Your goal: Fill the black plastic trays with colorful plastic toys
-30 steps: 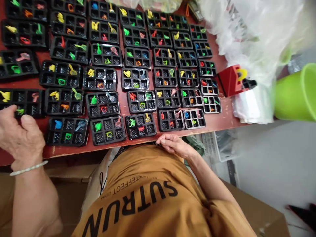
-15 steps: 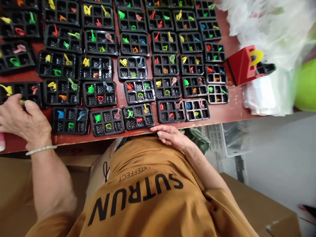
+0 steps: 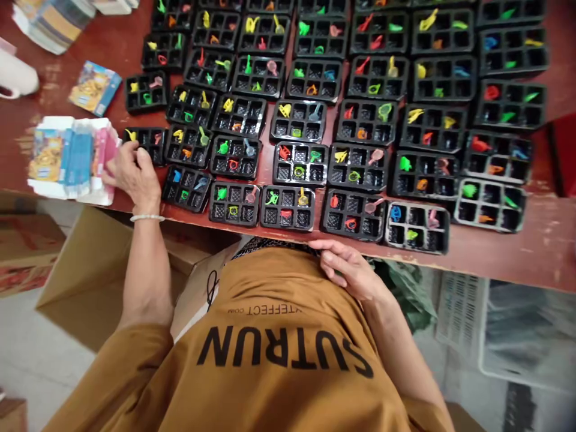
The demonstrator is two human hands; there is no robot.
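Observation:
My left hand [image 3: 134, 179] is over the table's left part, with a pale bracelet on the wrist. Its fingers are apart, lying at the front left of a black six-cell tray [image 3: 158, 157] and beside a stack of small flat boxes [image 3: 80, 161]. The fingertips reach the pink and white end of that stack; whether they press on it I cannot tell. My right hand [image 3: 348, 267] rests at the table's front edge with loosely stretched fingers, holding nothing. Just beyond it sits another black tray [image 3: 330, 227] with small red and pink plastic pieces.
Rows of black trays [image 3: 294, 148] with small coloured plastic pieces cover the red-brown table [image 3: 540, 255]. A blue-and-yellow box [image 3: 94, 88], a white mug [image 3: 18, 73] and more stacked boxes [image 3: 56, 23] stand at the left. Below are cardboard boxes [image 3: 85, 279] and a pale plastic crate [image 3: 483, 327].
The view has swung left, bringing the box stacks and mug into sight. My left hand has shifted from over the tray to its front left. My right hand stays at the edge.

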